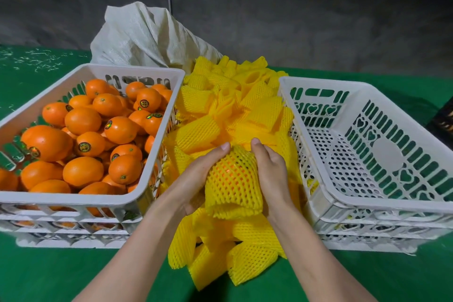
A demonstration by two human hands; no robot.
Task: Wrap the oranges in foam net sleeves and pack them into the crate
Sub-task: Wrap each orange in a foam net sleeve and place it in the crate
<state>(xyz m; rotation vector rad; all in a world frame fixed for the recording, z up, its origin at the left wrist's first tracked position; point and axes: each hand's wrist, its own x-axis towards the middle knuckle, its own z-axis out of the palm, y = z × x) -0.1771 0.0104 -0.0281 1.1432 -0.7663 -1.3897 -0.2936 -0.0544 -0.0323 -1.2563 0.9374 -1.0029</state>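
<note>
A fruit-packing room of a plain, working kind: a bare grey concrete wall [294, 7] behind a table [49, 274] covered in green cloth. On it stand a white plastic crate [61, 197] heaped with stickered oranges [83, 120], an empty crate [326, 82], a loose pile of yellow foam net sleeves [245, 105] and a woven sack [139, 34].

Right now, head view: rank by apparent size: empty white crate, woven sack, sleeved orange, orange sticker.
1. empty white crate
2. woven sack (farther back, part hidden: unsure)
3. sleeved orange
4. orange sticker
</note>
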